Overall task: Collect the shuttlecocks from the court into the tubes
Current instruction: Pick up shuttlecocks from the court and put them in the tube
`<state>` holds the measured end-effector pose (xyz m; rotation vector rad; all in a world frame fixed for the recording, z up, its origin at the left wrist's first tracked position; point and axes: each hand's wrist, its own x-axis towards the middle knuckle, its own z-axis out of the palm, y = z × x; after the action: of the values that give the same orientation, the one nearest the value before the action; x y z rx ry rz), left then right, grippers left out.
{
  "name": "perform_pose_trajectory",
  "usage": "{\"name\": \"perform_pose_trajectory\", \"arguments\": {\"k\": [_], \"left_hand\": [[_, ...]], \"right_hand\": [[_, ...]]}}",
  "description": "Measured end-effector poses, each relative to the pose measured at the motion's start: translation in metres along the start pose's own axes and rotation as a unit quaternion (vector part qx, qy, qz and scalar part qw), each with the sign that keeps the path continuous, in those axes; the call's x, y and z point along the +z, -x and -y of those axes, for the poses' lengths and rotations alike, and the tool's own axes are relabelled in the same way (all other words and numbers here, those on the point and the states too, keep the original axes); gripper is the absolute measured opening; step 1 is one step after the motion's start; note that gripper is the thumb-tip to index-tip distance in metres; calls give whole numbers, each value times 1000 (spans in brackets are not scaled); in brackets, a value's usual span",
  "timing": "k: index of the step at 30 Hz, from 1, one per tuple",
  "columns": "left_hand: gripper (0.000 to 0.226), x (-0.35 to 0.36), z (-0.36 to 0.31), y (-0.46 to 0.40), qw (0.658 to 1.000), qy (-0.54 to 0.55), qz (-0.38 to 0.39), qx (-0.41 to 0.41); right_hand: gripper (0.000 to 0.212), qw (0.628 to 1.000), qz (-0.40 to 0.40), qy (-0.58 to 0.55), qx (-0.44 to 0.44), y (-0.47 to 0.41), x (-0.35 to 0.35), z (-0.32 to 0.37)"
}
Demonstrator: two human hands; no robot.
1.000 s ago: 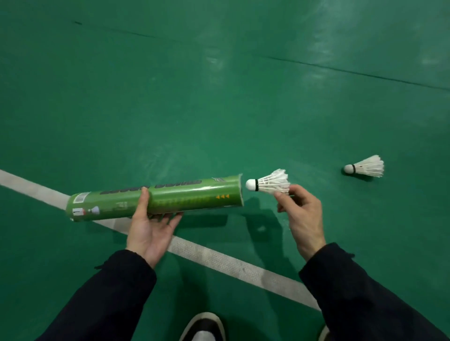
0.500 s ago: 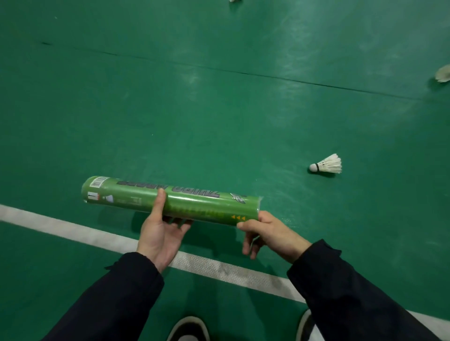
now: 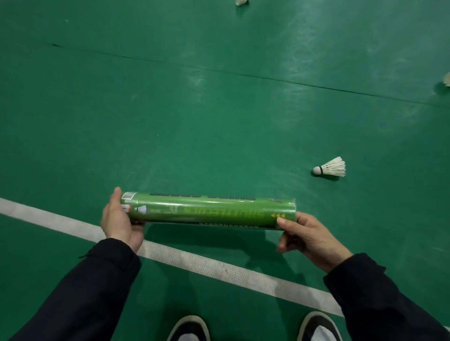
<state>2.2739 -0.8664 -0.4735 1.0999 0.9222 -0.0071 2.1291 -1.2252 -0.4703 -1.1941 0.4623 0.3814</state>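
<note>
Tube held level above the court floor, one hand at each end, seen from the head camera. Left hand cups the labelled end, its fingers pressed together and wrapped over the end face, probably acting as a stop so the contents cannot slide out that way. Right hand grips the opposite end, thumb on the near side of the wall and the other fingers curled underneath, pinching the tube; whether that mouth is open or capped cannot be told from this angle. The level, two-handed hold appears chosen to keep shuttlecocks already inside from slipping toward either end; none can be seen through the opaque green wall.

Nearest loose shuttlecock lies on its side on the floor, beyond and to the right of the tube's right end, cork pointing left, well apart from both hands. Two further white shapes, one at the floor's far edge of view and one at the right edge, look like more shuttlecocks, though each is cropped. A white court line runs diagonally beneath the tube, and two shoes stand just behind it.

Judgement: collection is incomplete; the right hand must release the tube before the nearest shuttlecock can be fetched.
</note>
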Motion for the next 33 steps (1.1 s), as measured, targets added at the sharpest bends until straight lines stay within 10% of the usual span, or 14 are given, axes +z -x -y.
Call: {"name": "perform_pose_trajectory", "arguments": {"k": [6, 14, 22, 28, 33], "left_hand": [[24, -3, 10, -5, 999, -28, 33, 28], [26, 6, 22, -3, 997, -54, 12, 45], [28, -4, 26, -2, 998, -65, 9, 19], [41, 3, 32, 8, 996, -52, 65, -22], [40, 6, 35, 11, 995, -62, 75, -23]], "right_hand": [[76, 981, 92, 4, 171, 5, -7, 3], [34, 983, -183, -28, -1, -14, 4, -15], [37, 990, -20, -74, 119, -10, -1, -6], [34, 983, -155, -97, 32, -19, -2, 0], [33, 990, -70, -57, 112, -9, -21, -5]]}}
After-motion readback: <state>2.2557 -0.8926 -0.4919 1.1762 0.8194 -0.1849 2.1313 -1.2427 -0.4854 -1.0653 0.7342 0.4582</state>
